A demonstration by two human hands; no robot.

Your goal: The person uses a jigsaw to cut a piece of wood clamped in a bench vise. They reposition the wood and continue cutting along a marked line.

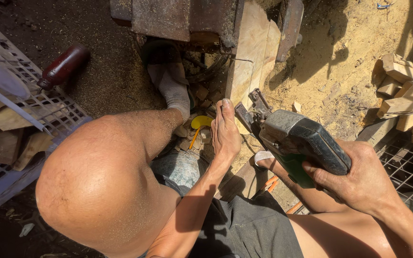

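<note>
Gripping a scuffed green-black jigsaw (302,143), right hand (359,181) clamped; left hand (225,131) flat on pale plank (249,57).

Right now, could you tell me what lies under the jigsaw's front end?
The pale wooden board lies under the jigsaw, with the left hand steadying it. The blade itself is hidden.

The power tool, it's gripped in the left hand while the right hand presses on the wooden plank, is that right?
No, the hands are swapped. In the head view the right hand grips the dark power tool, and the left hand presses on the wooden plank.
</note>
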